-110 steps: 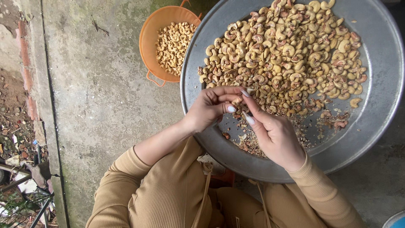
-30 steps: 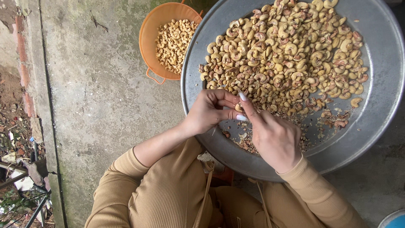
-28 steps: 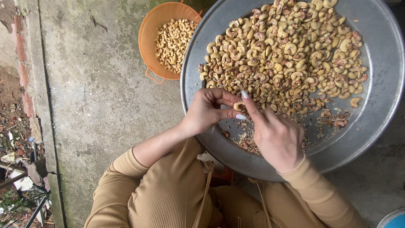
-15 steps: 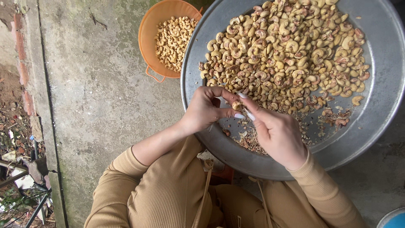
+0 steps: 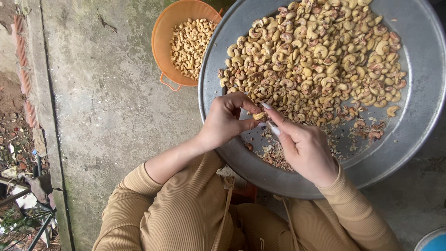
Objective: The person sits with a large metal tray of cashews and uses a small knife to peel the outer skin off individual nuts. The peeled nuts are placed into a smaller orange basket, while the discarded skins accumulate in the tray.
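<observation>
Both hands, left hand [image 5: 223,122] and right hand [image 5: 302,148], pinch one cashew [image 5: 259,115] above the metal tray [image 5: 418,125].

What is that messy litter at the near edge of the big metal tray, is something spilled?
Nothing spilled. Brown flakes and broken bits lie on the metal tray under both hands, apart from the cashew heap. The left hand and right hand pinch one cashew.
</observation>
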